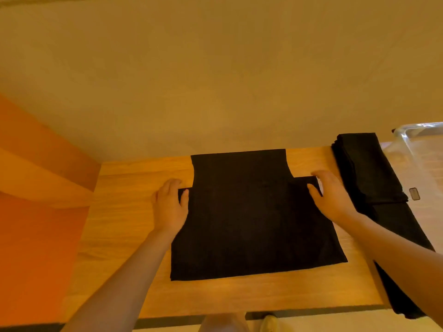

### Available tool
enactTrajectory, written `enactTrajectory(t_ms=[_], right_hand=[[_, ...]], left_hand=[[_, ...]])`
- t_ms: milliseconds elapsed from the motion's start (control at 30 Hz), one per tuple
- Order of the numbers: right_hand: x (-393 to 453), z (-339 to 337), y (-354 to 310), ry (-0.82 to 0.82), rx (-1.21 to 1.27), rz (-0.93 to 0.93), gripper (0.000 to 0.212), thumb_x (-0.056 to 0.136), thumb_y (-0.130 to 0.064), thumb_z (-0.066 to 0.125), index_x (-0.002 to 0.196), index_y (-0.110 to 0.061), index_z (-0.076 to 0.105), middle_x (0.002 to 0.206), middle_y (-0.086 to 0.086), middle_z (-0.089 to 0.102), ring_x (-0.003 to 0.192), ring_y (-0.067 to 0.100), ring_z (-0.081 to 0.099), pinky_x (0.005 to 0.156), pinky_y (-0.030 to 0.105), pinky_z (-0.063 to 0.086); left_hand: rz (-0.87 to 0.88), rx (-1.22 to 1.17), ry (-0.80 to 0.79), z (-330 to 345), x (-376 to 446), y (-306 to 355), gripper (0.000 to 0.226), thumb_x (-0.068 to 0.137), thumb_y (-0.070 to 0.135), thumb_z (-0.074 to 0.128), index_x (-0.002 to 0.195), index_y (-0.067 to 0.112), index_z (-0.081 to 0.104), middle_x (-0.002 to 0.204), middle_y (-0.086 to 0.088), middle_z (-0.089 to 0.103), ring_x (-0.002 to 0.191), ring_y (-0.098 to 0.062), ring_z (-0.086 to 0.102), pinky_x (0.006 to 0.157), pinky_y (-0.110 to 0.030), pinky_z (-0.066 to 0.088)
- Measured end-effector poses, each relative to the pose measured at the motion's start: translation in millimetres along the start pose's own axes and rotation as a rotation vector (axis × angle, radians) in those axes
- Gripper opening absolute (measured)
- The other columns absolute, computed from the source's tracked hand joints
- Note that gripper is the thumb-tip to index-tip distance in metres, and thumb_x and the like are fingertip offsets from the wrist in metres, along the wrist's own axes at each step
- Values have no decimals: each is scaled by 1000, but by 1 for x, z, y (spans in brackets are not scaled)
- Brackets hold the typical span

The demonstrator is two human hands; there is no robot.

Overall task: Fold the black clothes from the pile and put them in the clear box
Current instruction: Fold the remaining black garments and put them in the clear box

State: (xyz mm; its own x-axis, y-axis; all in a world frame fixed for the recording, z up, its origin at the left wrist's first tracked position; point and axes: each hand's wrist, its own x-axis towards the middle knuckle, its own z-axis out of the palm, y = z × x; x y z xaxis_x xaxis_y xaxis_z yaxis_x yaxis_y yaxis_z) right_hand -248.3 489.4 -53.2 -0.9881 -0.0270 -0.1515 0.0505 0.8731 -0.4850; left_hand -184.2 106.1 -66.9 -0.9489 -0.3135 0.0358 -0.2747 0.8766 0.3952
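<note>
A black garment [249, 219] lies flat on the wooden table [124, 226], with a narrower part toward the far edge and short flaps sticking out at both sides. My left hand [170, 207] pinches the left flap between thumb and fingers. My right hand [332, 197] pinches the right flap the same way. A pile of black clothes [366, 168] lies at the table's right end, and part of it hangs over the near right corner. The clear box [424, 147] stands just right of the pile, partly cut off by the frame.
A tan wall rises behind the table and an orange wall [36, 224] stands to the left. The table's near edge [239, 310] is close to my body, with my legs and a shoe [269, 323] below it.
</note>
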Motion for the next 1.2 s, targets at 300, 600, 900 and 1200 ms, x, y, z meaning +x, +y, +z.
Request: enactTrajectory(t_ms=[300, 600, 900, 1200], right_hand=[[-97, 68, 22, -69, -385, -337, 56, 99, -46, 25, 151, -24, 22, 161, -1, 13, 148, 17, 7, 119, 43, 9], [-169, 76, 55, -64, -444, -139, 60, 100, -54, 14, 153, -25, 14, 161, 0, 9, 149, 19, 1, 118, 46, 6], [-225, 75, 72, -98, -422, -155, 62, 99, -57, 11, 153, -26, 13, 161, -2, 8, 148, 17, -2, 118, 44, 4], [-200, 54, 65, -114, -308, -191, 68, 93, -58, 4, 152, -25, 10, 160, -5, -1, 146, 11, -13, 119, 35, -8]], left_hand=[[370, 271, -278, 45, -124, 1, 59, 100, 53, 17, 151, 24, 20, 160, -1, 14, 148, -20, 10, 114, -44, 17], [263, 270, -323, 34, -175, -34, 65, 97, 59, 22, 152, 24, 21, 160, -3, 14, 148, -23, 7, 115, -47, 13], [235, 310, -324, 28, -243, -34, 68, 96, 63, 21, 153, 26, 15, 161, -1, 9, 149, -20, 1, 116, -43, 7], [131, 183, -172, 20, -219, -7, 63, 97, 53, 15, 147, 19, 35, 156, -4, 28, 146, -20, 17, 118, -40, 14]])
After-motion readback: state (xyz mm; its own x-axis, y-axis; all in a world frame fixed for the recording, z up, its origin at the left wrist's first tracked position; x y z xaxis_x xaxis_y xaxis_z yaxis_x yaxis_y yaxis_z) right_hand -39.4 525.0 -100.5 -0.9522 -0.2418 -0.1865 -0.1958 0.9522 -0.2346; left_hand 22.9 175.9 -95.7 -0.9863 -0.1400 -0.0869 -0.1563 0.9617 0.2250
